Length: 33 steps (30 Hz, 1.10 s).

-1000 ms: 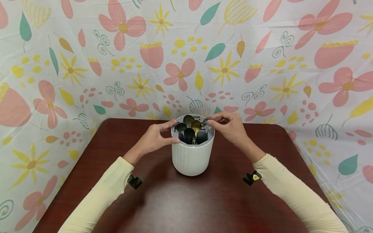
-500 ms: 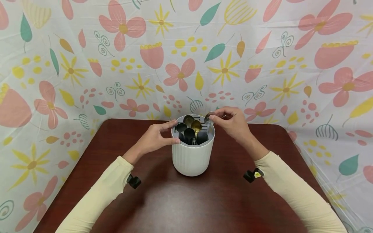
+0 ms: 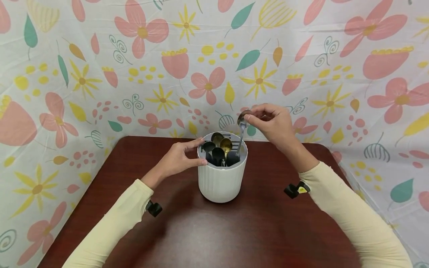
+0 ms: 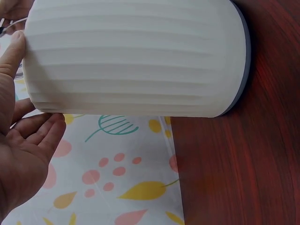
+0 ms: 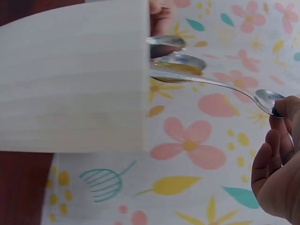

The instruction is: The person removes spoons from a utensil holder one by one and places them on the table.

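Note:
A white ribbed cutlery holder (image 3: 221,182) stands upright on the table. My left hand (image 3: 175,160) holds its left side at the top, thumb at the front of the rim and index finger farther back. Above the rim on the right, my right hand (image 3: 275,123) pinches a metal spoon (image 3: 242,130) by its bowl, between thumb and fingers. The spoon's handle points down into the holder, its lower end hidden inside. In the right wrist view, the spoon (image 5: 225,85) slants out past the rim. Several other spoons (image 3: 218,153), dark and gold-toned, sit bowl-up in the grey slotted insert.
The dark reddish-brown table (image 3: 214,234) extends around the holder. A white cloth (image 3: 207,56) with pink, yellow and green flower prints hangs behind and along both sides. Each sleeve carries a small black wrist camera (image 3: 291,190).
My right hand has risen with the spoon, drawing its bowl and part of its handle up out of the holder. The left hand stays at the rim.

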Each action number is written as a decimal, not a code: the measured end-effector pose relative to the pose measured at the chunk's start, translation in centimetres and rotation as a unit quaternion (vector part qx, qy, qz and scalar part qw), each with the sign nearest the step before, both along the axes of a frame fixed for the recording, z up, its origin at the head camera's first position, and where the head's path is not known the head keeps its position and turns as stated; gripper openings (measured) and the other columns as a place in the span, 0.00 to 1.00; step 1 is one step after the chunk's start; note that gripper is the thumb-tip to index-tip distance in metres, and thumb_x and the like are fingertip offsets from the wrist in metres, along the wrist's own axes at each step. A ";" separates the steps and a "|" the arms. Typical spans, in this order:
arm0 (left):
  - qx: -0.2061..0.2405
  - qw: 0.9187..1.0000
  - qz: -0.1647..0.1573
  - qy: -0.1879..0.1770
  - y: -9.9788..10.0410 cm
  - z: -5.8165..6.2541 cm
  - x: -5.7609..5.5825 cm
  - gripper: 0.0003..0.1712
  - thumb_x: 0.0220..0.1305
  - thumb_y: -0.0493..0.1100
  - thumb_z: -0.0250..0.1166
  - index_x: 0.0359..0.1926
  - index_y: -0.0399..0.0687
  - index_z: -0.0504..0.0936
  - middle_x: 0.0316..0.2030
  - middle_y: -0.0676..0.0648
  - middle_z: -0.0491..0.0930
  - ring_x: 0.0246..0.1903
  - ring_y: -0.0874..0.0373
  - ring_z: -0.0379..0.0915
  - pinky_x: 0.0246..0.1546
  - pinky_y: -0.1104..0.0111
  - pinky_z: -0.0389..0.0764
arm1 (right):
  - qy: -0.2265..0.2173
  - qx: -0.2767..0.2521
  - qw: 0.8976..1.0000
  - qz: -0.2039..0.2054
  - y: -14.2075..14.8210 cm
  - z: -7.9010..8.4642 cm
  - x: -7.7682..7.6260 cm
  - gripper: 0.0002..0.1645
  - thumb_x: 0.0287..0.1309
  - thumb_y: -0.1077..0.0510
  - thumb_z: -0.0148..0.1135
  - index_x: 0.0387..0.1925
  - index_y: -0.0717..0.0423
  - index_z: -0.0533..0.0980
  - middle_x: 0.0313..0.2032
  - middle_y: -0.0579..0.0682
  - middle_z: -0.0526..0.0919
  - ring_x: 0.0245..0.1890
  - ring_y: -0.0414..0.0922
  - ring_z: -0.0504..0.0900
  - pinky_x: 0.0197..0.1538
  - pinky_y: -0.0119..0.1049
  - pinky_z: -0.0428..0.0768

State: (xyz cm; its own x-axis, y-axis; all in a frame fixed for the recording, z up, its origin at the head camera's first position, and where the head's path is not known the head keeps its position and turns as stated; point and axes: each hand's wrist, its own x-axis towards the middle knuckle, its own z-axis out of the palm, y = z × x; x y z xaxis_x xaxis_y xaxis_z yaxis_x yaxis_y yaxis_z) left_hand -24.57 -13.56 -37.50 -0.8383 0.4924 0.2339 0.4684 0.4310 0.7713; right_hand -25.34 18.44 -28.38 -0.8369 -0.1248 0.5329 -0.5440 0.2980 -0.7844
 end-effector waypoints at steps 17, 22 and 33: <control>0.002 1.000 0.003 0.000 0.1 0.0 0.2 0.46 0.57 0.59 0.78 0.74 0.59 0.71 0.70 0.54 0.71 0.70 0.56 0.67 0.69 0.52 0.70 | 0.033 -0.019 0.999 -0.025 1.7 5.6 -0.2 0.09 0.57 0.61 0.76 0.36 0.63 0.88 0.27 0.42 0.87 0.28 0.39 0.82 0.30 0.27 0.75; 0.007 1.000 0.002 0.000 0.1 -0.1 0.0 0.46 0.57 0.58 0.78 0.74 0.58 0.71 0.71 0.54 0.71 0.70 0.56 0.68 0.69 0.52 0.70 | 0.015 -0.055 0.998 -0.005 3.0 5.8 -0.6 0.10 0.56 0.62 0.76 0.37 0.66 0.87 0.28 0.45 0.87 0.28 0.39 0.80 0.28 0.25 0.73; 0.009 1.000 0.006 0.003 0.1 0.0 -0.1 0.45 0.57 0.59 0.78 0.74 0.60 0.71 0.70 0.56 0.72 0.69 0.56 0.69 0.68 0.53 0.71 | -0.029 -0.004 0.999 -0.043 5.7 3.7 -1.6 0.10 0.60 0.59 0.75 0.37 0.64 0.86 0.25 0.41 0.83 0.25 0.38 0.77 0.30 0.25 0.77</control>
